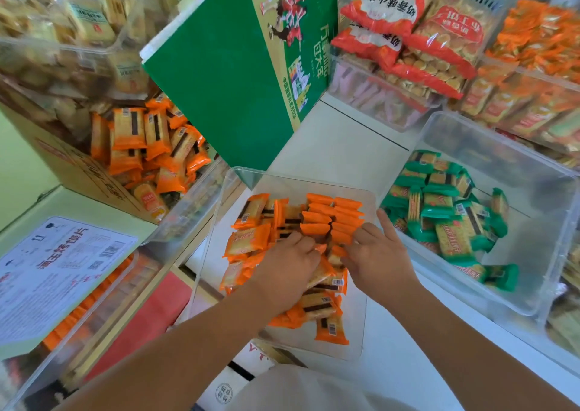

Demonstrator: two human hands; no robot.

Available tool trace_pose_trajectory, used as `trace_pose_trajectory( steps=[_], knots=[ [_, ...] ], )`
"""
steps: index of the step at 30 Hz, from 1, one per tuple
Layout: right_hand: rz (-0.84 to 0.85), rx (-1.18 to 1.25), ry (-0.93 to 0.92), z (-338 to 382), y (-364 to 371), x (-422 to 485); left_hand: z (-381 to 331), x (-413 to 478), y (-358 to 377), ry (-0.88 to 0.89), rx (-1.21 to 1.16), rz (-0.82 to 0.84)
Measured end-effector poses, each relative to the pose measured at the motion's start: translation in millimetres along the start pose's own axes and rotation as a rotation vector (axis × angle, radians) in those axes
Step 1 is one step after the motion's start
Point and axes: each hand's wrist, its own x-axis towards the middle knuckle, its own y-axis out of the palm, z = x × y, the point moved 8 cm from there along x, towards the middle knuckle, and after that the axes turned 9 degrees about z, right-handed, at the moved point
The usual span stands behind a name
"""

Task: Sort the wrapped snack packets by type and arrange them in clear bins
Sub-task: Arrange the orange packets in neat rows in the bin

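Head view: left hand (287, 264), right hand (378, 255) on orange packets (317, 219), bin (356, 322) walls near.

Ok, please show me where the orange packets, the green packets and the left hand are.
orange packets (317, 219), head view, on the upright row.
green packets (439, 206), head view, on a packet mid-pile.
left hand (288, 263), head view, on the back of the hand.

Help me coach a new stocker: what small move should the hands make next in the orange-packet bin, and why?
Probably stand one loose orange packet upright against the standing row. Both the left hand and right hand are at the row's near end, and many packets lie flat in the clear bin.
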Motion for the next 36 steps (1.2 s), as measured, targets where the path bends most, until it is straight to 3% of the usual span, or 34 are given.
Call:
trace_pose_trajectory(
  steps=[4,8,11,14,20,25,29,32,34,36],
  knots=[
    [-0.193,0.259,-0.078,-4.2,-8.4,-23.7,-8.1,1.0,7.4,-0.091,0.159,0.089],
    [-0.233,0.466,-0.076,-7.9,-5.4,-30.1,-24.9,14.6,8.1,0.034,0.127,0.122],
    [-0.222,0.455,-0.035,-9.1,0.4,-28.7,-12.0,18.8,15.9,0.01,0.025,0.144],
    [-0.204,0.469,-0.021,-11.0,5.3,-31.5,-4.8,12.8,22.5,-0.035,0.087,0.138],
    [-0.269,0.567,0.045,-13.1,-8.0,-37.7,16.3,5.3,6.3,-0.133,-0.014,0.019],
    [-0.163,0.596,0.112,-7.7,-1.4,-35.9,37.4,23.8,-12.5,-0.246,0.0,-0.041],
    [-0.114,0.546,0.101,-6.4,1.7,-39.0,37.3,30.3,-8.4,-0.168,0.14,0.038],
    [-0.111,0.546,0.108,-6.8,1.5,-36.5,44.3,23.7,-15.7,-0.19,0.161,-0.023],
    [-0.105,0.567,0.093,-7.1,1.7,-36.6,24.4,20.6,-11.8,-0.035,0.105,-0.075],
    [-0.077,0.596,0.074,-8.9,4.5,-36.8,2.2,16.5,9.5,0.061,0.036,0.013]
  ],
)
